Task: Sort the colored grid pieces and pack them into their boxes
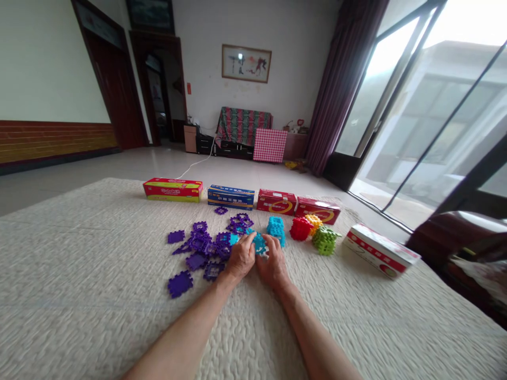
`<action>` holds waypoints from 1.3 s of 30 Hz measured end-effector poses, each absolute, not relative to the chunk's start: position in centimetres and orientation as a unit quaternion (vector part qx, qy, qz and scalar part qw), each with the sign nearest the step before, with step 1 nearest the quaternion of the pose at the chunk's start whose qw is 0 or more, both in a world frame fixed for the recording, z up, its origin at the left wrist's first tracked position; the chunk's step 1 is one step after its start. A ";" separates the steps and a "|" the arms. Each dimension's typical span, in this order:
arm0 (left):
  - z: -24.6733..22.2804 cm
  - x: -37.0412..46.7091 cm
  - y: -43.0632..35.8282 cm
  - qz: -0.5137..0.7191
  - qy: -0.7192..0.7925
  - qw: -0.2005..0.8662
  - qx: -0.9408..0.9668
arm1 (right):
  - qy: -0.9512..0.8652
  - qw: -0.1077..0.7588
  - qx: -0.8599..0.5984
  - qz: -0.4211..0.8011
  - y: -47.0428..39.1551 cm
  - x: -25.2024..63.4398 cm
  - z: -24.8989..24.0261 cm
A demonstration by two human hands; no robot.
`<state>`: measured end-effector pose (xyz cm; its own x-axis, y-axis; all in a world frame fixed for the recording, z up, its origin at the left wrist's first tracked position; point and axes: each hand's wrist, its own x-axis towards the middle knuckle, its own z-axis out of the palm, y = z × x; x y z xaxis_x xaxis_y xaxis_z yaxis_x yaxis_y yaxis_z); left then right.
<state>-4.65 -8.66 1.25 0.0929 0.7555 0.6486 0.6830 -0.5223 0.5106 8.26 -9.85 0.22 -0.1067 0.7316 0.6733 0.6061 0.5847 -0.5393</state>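
Both my hands are close together at the middle of the quilted cover. My left hand [241, 257] has its fingers closed on the left side of a light-blue interlocking tile piece [260, 243]. Gripping the right side of that same piece is my right hand [272, 259], thumb and fingers bent round it. Just beyond my right hand stands a light-blue cube of joined tiles [276, 229]. Loose purple interlocking tiles [200, 241] lie in a scattered heap left of my left hand, some solid and some with cut-out frames. My fingers partly hide the held piece.
Assembled red [301, 228], yellow [314, 224] and green [325, 240] tile blocks sit to the right. Behind stand a red-yellow box [173, 190], a blue box [231, 198] and two red boxes [276, 201]. A white-red box [381, 250] lies at far right on the cover [99, 274].
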 end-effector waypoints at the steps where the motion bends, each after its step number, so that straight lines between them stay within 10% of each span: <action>1: 1.2 -4.5 -8.7 0.467 0.481 0.035 0.741 | -0.737 0.495 -0.456 0.061 -9.8 8.3 0.2; 39: 0.7 -4.9 -7.9 0.512 0.536 0.084 0.666 | -0.631 0.531 -0.563 -0.049 -7.8 11.7 0.3</action>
<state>-4.91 -7.90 0.71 -0.0986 0.7994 0.5927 0.6282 -0.4119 0.6601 11.73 -7.84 0.25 0.1984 0.6596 0.7250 0.7630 0.3604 -0.5366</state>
